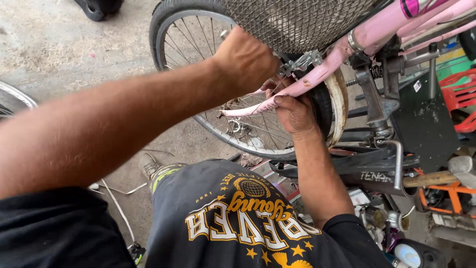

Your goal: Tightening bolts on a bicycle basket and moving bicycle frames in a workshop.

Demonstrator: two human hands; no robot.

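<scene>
The person is leaning over a pink bicycle frame [317,74] that is standing on a dusty concrete floor [59,54]. The left hand [246,60] is closing into a fist near the metal brake parts [302,62] just under the wire basket [297,20]; whatever it is gripping is hidden inside the fist. The right hand [293,110] is curling its fingers around the pink fork blade [263,103], holding it beside the front wheel [218,89], whose spokes are showing behind both hands. A wooden-handled hammer [436,177] is lying among the tools at the right, well apart from the hands, near a red crate [463,97].
</scene>
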